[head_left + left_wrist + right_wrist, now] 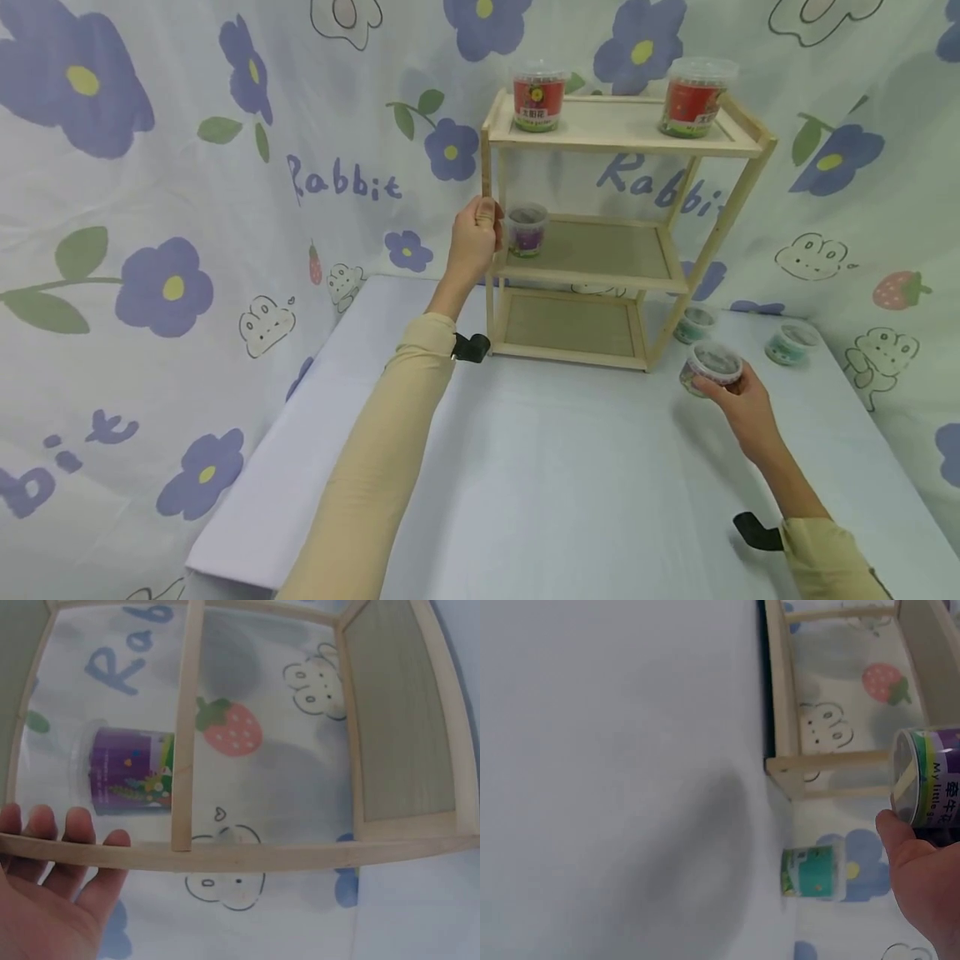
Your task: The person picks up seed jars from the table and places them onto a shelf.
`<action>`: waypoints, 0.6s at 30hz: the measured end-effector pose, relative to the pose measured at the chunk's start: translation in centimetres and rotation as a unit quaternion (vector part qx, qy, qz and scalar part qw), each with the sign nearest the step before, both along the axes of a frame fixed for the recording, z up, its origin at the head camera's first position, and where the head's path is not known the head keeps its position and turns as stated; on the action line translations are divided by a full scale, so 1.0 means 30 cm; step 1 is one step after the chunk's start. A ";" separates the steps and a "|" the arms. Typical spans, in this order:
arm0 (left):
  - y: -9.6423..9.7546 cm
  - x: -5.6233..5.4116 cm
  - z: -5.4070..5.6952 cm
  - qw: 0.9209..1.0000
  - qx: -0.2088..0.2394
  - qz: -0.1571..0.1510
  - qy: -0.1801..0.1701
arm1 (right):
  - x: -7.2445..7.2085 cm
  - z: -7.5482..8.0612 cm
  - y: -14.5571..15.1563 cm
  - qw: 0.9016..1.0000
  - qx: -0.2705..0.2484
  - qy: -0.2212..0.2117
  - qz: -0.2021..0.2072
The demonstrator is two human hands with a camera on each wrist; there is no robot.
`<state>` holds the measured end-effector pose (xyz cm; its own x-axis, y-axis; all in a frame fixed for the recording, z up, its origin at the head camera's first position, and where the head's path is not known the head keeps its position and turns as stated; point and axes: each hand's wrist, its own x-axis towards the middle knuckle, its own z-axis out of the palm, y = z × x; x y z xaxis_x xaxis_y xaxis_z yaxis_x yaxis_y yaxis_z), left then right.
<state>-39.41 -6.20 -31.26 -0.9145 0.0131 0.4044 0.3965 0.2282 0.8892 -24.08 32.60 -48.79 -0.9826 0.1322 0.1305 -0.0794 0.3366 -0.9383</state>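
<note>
Wooden rack (600, 119), three tiers: top tier has a gap between the left red tub (538, 102) and right red tub (688, 107); middle tier (611, 248) admits a hand from the front, right of the purple tub (528, 232); left front post (486, 171), gripped by the left hand (474, 237), bars that corner; bottom tier (570, 325) lies open between the posts. Table (555, 483): wide free stretch between the arms; the right hand (750, 412) and held tub (712, 365) obstruct the near teal tub (693, 327); a lane separates it from the outer teal tub (791, 346).
</note>
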 end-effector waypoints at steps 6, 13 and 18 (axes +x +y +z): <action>0.002 -0.005 -0.001 1.000 -0.003 0.001 0.005 | -0.017 0.056 -0.043 1.000 0.018 0.011 0.014; 0.002 -0.010 -0.001 1.000 -0.004 0.007 0.005 | -0.052 0.118 -0.096 0.999 0.001 0.022 0.036; 0.003 -0.012 -0.004 1.000 -0.001 0.005 0.003 | -0.080 0.161 -0.126 0.997 -0.018 0.042 0.056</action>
